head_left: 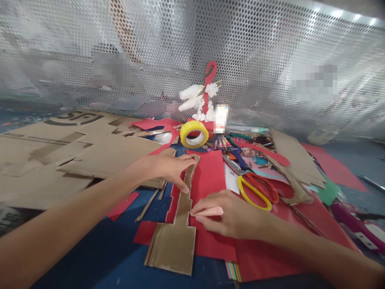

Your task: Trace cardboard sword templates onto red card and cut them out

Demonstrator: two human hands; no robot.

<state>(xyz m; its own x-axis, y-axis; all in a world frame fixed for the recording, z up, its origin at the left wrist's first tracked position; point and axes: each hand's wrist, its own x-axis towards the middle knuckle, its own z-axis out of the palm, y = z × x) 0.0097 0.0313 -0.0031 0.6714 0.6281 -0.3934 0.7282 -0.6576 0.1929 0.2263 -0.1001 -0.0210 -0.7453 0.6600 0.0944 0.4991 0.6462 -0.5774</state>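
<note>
A brown cardboard cutout, a narrow strip with a wide foot, lies upon a sheet of red paper. My left hand rests on its upper part with thumb and fingers spread apart, the fingertips at the far end. Pinched in my right hand is a pink pen, its tip at the cutout's right edge, on the red paper. The pen's tip is mostly hidden by my fingers. Scissors with yellow and orange handles lie just beyond my right hand.
A roll of yellow tape stands behind the cutout. Large cardboard sheets cover the left side. A red stand with white flowers rises before a perforated metal panel. A blue glue gun and more red paper lie at right.
</note>
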